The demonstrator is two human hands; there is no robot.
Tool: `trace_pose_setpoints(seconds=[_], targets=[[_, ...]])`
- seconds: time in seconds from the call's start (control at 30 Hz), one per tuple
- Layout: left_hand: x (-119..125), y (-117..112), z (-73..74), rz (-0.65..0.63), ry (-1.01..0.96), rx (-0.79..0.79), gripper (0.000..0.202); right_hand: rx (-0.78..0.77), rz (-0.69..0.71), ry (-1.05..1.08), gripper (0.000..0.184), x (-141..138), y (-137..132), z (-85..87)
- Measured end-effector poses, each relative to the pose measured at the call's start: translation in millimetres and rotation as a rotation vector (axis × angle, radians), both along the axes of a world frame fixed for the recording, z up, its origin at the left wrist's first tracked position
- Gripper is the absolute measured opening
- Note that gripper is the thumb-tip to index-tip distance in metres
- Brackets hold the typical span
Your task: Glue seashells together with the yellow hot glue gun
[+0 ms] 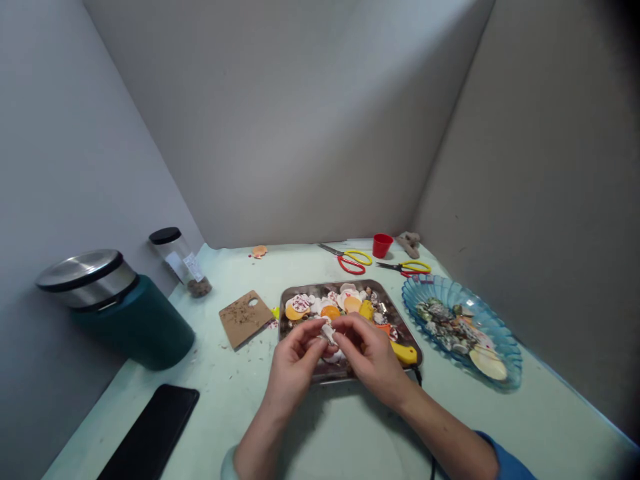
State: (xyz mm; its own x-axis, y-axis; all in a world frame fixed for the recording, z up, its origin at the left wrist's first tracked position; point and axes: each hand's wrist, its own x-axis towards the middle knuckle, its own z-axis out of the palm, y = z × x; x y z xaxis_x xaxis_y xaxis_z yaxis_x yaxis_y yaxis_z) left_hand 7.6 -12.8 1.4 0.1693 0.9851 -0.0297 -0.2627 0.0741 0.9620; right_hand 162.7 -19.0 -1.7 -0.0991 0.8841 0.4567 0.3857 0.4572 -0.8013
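My left hand (299, 357) and my right hand (373, 353) meet over the near part of a metal tray (345, 381). Between their fingertips they pinch a small whitish piece (329, 333), its kind too small to make out. Below and behind the fingers, the tray holds white and orange shells (352, 304), one sprinkled with dark red bits (301, 303). A yellow tool handle (404, 353) lies in its right corner, beside my right hand, with a black cord near it. My hands hide the tray's front middle.
Right of the tray stands a blue scalloped plate (513, 353) with shells. Behind are two scissors (350, 259) (407, 268) and a red cup (383, 245). On the left are a brown board (240, 323), a clear jar (183, 260), a teal flask (135, 327) and a black phone-like slab (153, 433).
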Motion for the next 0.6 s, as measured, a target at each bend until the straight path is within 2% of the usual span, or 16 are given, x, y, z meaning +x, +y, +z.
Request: trace_pose_setpoints(seconds=[0.3,0.6], targets=[[-2.5,-0.6,-3.7,0.003,0.088,0.042,0.030,0.048,0.071,0.005,0.009,-1.6,-2.7,5.7],[-3.1,0.8,-5.7,-0.043,0.192,0.127,0.031,0.023,0.056,0.021,0.013,-0.9,0.0,4.1]])
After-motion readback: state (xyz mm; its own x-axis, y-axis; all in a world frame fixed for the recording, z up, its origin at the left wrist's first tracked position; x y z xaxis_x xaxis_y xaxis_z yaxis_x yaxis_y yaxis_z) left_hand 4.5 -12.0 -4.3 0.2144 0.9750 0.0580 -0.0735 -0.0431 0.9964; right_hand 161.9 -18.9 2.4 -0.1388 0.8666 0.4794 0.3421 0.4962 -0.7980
